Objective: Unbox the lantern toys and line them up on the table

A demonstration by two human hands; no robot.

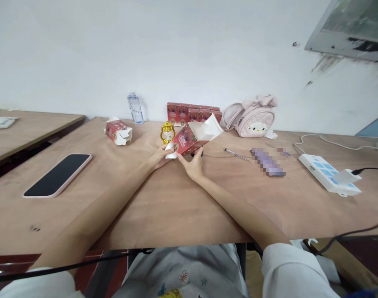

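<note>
A red printed cardboard box (185,140) is held between my two hands above the middle of the table, tilted, its white-lined flaps open toward the upper right. My left hand (160,158) is closed on its lower left end, where a white flap sticks out. My right hand (193,166) grips the underside near the front. Just behind my left hand stands a small gold lantern (167,133) with a clear body. Farther left, another red box (118,130) lies on its side with white flaps open.
Several closed red boxes (189,114) stand against the wall. A clear bottle (135,108), a pink cat-face bag (256,120), a phone (58,175), a pen (235,154), a blurred purple item (267,162) and a white power strip (327,171) with cables are on the table (164,211).
</note>
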